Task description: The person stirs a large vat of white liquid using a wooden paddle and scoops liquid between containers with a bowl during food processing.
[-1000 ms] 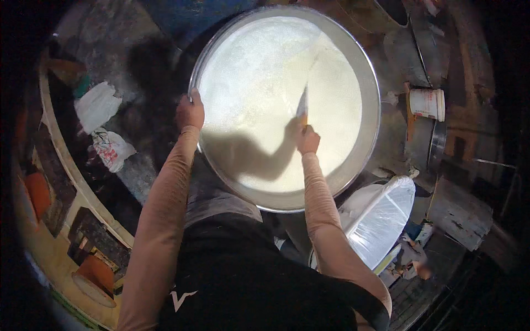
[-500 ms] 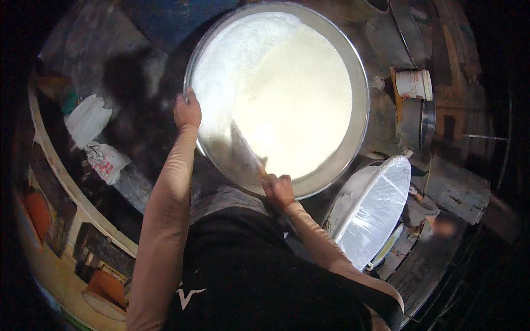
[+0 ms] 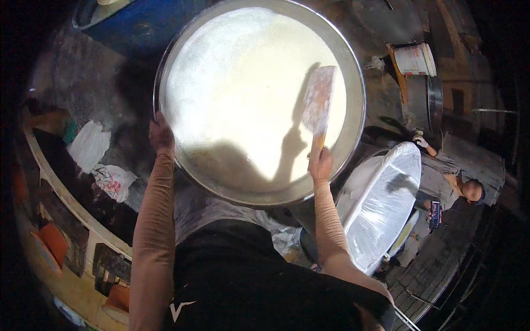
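Observation:
A large round metal pan (image 3: 356, 110) fills the upper middle of the head view. Cream-white stuff (image 3: 243, 99) lies in it, whiter on the left; powder or liquid, I cannot tell. At the pan's left side, my left hand (image 3: 161, 133) is closed on the rim. My right hand (image 3: 319, 164) grips the handle of a wooden paddle (image 3: 319, 96) over the pan's right part. The broad flat blade, smeared white, points away from me and casts a shadow on the contents.
Right of the pan leans a round tray wrapped in clear plastic (image 3: 381, 204). Beyond it is another person (image 3: 447, 182). A white bucket (image 3: 414, 59) stands at the far right, a blue drum (image 3: 138, 27) at the far left. White bags (image 3: 91, 146) lie on the left.
My right hand has moved right and away from me, lifting the paddle out of the contents at the near side. My left hand still grips the rim. The other person has come into clearer view.

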Demonstrator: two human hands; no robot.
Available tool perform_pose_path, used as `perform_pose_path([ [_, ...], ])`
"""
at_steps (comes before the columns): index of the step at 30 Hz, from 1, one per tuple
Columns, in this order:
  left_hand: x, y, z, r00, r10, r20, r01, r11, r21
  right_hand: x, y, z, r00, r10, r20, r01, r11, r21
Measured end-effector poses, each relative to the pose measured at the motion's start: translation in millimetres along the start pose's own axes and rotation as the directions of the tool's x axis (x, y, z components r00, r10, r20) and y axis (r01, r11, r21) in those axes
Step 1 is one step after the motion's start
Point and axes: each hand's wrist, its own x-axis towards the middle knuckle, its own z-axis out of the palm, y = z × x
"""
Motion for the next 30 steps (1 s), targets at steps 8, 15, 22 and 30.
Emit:
perform_pose_path([
  [8,68,-115,24,0.914,0.367,0.171,-0.361,0.930,-0.067,110,0,111,0.970,-0.241,-0.032,0.228,0.948,-0.224],
  [15,2,-12,12,0.978,-0.072,0.198,0.082,0.996,-0.043,-32,-74,88,0.987,-0.087,0.136,0.114,0.972,-0.204],
  [22,-4,-12,26,0.976,0.157,0.148,-0.151,0.987,-0.048,-147,-80,56,0.919,-0.160,0.360,0.213,0.971,-0.113],
  [30,31,-54,45,0.953,0.081,0.293,0.001,0.963,-0.269,-94,4,-55,0.657,-0.037,0.753,-0.059,0.993,0.100],
])
